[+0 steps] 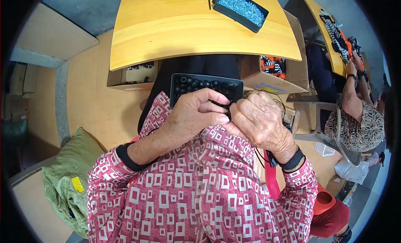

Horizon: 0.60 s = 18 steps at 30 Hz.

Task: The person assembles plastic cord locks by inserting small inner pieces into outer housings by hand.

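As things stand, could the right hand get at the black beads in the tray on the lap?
Probably yes: the right hand rests at the near rim of the black tray of beads, though its fingers seem busy pinching something with the left hand.

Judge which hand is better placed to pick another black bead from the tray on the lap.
Left, probably. The left hand lies partly over the black tray of beads, fingers next to them. The right hand sits past the tray's right corner, pinching something small with a thin black cord by it.
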Available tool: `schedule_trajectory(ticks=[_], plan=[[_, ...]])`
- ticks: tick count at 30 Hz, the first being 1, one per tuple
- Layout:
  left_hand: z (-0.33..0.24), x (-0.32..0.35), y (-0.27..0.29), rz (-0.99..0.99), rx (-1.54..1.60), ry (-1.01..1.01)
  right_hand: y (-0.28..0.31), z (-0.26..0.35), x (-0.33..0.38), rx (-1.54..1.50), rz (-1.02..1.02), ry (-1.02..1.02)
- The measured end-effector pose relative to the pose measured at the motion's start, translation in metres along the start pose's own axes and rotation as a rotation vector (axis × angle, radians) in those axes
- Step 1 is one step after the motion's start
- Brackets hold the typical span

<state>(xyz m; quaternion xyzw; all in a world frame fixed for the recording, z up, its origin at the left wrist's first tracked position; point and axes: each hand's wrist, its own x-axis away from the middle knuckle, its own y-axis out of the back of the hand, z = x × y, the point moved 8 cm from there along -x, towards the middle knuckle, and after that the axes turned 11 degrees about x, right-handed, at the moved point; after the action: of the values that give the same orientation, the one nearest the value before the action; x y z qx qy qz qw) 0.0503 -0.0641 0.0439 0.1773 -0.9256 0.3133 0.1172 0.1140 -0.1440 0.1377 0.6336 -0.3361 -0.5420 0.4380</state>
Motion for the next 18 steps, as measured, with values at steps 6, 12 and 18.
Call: schedule_trajectory(ticks=[6,12,18], plan=[[-0.005,0.003,-0.004,0.02,-0.094,-0.038,0.006,-0.001,-0.001,-0.023,-0.046,-0.009],[-0.017,0.008,-0.009,-0.025,-0.208,-0.23,0.008,-0.008,0.008,-0.025,-0.111,-0.053],[-0.025,0.012,-0.016,-0.02,-0.322,-0.302,0.011,-0.011,0.013,-0.075,-0.151,-0.08]])
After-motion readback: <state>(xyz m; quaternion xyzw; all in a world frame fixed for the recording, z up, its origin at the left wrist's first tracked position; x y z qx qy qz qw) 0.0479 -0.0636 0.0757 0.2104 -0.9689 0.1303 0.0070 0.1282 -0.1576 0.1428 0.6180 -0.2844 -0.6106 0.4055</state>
